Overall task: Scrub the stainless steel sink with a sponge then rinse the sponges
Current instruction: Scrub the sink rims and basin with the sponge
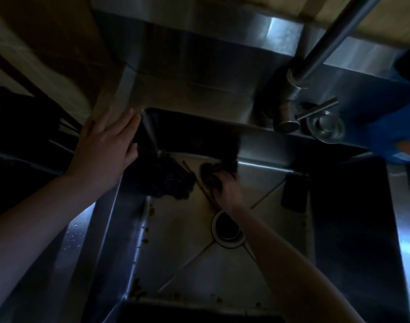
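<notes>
The stainless steel sink (222, 271) fills the lower middle of the dim head view, with its drain (226, 230) in the centre. My right hand (226, 185) reaches deep into the basin and presses a dark sponge (207, 170) against the floor near the back wall. A second dark, speckled scrubbing pad (169, 180) lies in the back left corner, apart from my hand. My left hand (108, 145) rests flat, fingers apart, on the sink's left rim and holds nothing.
A steel tap (290, 108) with a lever stands at the back right rim, its spout running up to the right. A blue packet (395, 134) sits at the right edge. A dark flat object (295, 194) leans on the right wall. Food crumbs (145, 229) dot the basin's left and front edges.
</notes>
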`<state>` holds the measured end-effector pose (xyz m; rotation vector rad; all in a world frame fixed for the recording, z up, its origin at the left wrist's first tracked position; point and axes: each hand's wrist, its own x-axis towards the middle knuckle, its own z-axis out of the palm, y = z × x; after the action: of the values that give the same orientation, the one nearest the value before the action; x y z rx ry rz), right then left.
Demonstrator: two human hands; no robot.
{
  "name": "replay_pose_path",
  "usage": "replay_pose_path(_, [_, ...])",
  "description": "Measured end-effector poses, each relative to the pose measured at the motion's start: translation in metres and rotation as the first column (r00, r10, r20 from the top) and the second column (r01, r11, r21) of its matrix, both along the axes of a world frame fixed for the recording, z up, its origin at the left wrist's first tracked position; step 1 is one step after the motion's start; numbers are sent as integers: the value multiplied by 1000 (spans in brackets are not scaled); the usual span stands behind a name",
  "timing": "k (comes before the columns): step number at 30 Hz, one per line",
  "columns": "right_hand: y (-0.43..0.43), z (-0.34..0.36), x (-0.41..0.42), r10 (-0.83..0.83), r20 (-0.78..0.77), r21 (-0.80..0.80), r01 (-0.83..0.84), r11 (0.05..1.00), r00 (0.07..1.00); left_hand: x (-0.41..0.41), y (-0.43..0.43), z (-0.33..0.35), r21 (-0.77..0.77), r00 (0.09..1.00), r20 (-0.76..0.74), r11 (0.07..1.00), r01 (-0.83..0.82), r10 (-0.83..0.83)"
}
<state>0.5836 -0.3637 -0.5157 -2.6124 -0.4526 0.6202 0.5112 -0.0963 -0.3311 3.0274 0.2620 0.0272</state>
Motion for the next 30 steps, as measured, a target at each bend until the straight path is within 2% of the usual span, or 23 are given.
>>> replay_pose_path(2, [1,-2,-10,181,97,-90,-173,981,979,0,0,1,-7,1000,2,1000,0,0])
replay_pose_path(4, [-8,1,-13,194,147,-156,-171,973,970,0,1,0,0,1000,3,1000,11,-11])
replay_pose_path(7, [-41,6,-8,85,147,-198,-55,979,985,-1,3,-2,20,1000,9,999,28,-28])
replay_pose_path(12, [-94,13,6,-284,92,-86,291,953,954,-1,4,-4,7,999,26,1000,30,-30])
replay_pose_path(15, [-78,13,18,-339,82,-97,346,933,937,-1,6,-7,1,999,30,1000,28,-28])
replay_pose_path(17, [-55,10,21,-320,61,-102,325,940,945,-1,6,-7,7,999,30,999,32,-33])
replay_pose_path(20, [-22,5,16,-194,33,-133,196,971,981,-1,5,-7,3,999,18,1000,29,-29])
replay_pose_path(22, [-8,1,2,-38,3,-138,38,990,999,-1,5,-7,4,1000,8,1000,25,-25])
replay_pose_path(24, [-12,-3,-22,157,42,-156,-149,976,987,-1,5,-6,10,1000,2,1000,22,-22])
replay_pose_path(25, [-17,-4,-35,201,70,-139,-190,972,977,-1,5,-6,13,1000,4,1000,22,-22])
replay_pose_path(28, [-43,-7,-52,254,86,-86,-247,965,963,-2,5,-5,18,999,12,999,31,-31])
replay_pose_path(30, [-48,-1,-43,91,101,-5,-91,996,991,-2,4,-5,16,999,16,999,33,-33])
